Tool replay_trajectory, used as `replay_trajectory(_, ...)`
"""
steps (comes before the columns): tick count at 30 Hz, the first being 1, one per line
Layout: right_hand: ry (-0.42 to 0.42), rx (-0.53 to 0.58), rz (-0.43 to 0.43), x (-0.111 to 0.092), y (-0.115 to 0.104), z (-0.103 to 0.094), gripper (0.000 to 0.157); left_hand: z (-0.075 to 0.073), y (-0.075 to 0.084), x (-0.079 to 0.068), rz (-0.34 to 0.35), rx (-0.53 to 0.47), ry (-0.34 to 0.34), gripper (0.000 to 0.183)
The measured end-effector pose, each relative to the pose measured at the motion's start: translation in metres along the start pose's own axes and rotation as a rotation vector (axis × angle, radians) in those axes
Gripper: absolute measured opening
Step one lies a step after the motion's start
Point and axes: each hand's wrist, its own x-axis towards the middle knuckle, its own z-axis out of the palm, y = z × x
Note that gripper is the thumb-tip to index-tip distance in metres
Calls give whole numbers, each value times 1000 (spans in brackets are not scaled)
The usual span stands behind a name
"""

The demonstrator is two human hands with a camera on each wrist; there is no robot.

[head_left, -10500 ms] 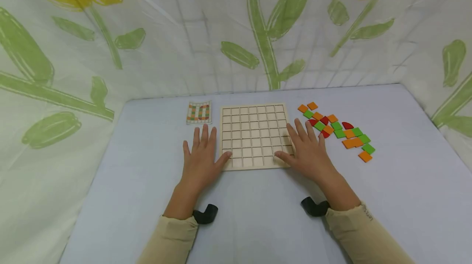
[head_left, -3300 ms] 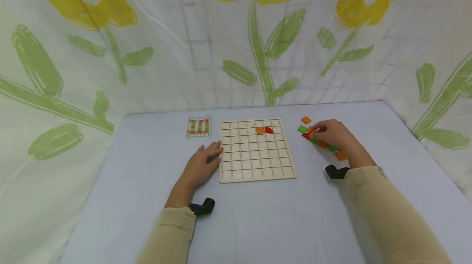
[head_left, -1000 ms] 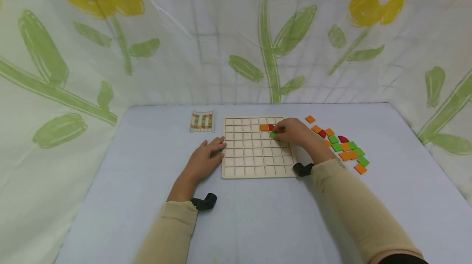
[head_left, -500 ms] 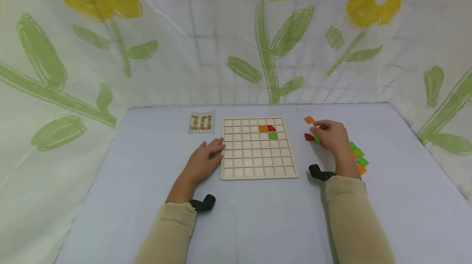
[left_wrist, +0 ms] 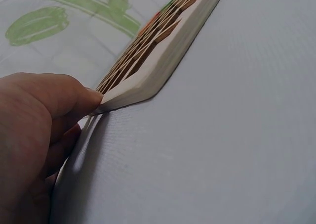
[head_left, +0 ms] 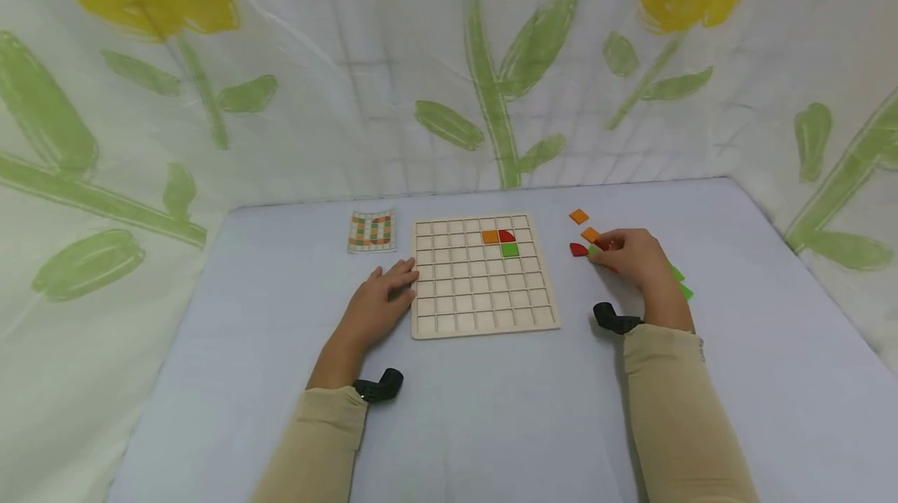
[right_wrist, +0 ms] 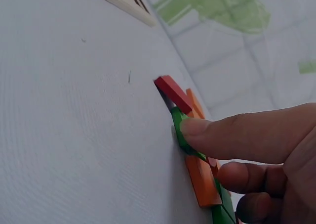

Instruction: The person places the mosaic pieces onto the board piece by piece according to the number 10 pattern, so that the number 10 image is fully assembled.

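In the lower half of the frame we counted two black wrist devices (head_left: 379,386). Left of centre, the left hand (head_left: 376,306) lay with fingers loosely extended, touching the edge of one gridded board (head_left: 473,292). Right of centre, the right hand (head_left: 634,257) pinched one green tile (right_wrist: 182,142) between thumb and a partly hidden finger. We judged that tile light, stiff and smooth, best taken by opposite edges; the board seemed rigid, easily steadied by its rim. Towards its upper right sat three pieces: one orange square (head_left: 489,237), one red quarter-round (head_left: 506,236), one green square (head_left: 510,249). By the right hand we counted two loose orange tiles (head_left: 578,216) and one red wedge (head_left: 578,249); the hand hid others, so we had no total. Beyond the left fingers lay one patterned card (head_left: 372,232), before a flowered cloth (head_left: 316,152).
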Motion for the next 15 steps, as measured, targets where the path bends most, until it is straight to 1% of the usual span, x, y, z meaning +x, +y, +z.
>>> replay_trajectory(4, -22, -5, 9, 0, 6, -2, 44, 0, -1, 0, 8, -10, 0, 40)
replay_trajectory(7, -21, 1, 4, 2, 6, -1, 42, -1, -3, 0, 4, -17, -7, 40)
replay_trajectory(9, -3, 9, 5, 2, 6, -1, 40, 0, -4, 1, -4, -22, -12, 41)
replay_trajectory(11, 35, 17, 8, 3, 6, 1, 41, 0, -4, 1, -13, -24, -15, 41)
replay_trajectory(13, 73, 18, 5, 4, 4, 3, 45, 1, -3, 1, -15, -25, -15, 41)
replay_trajectory(15, 93, 17, 17, 6, 2, 6, 51, 1, -1, 1, -10, -32, -13, 41)
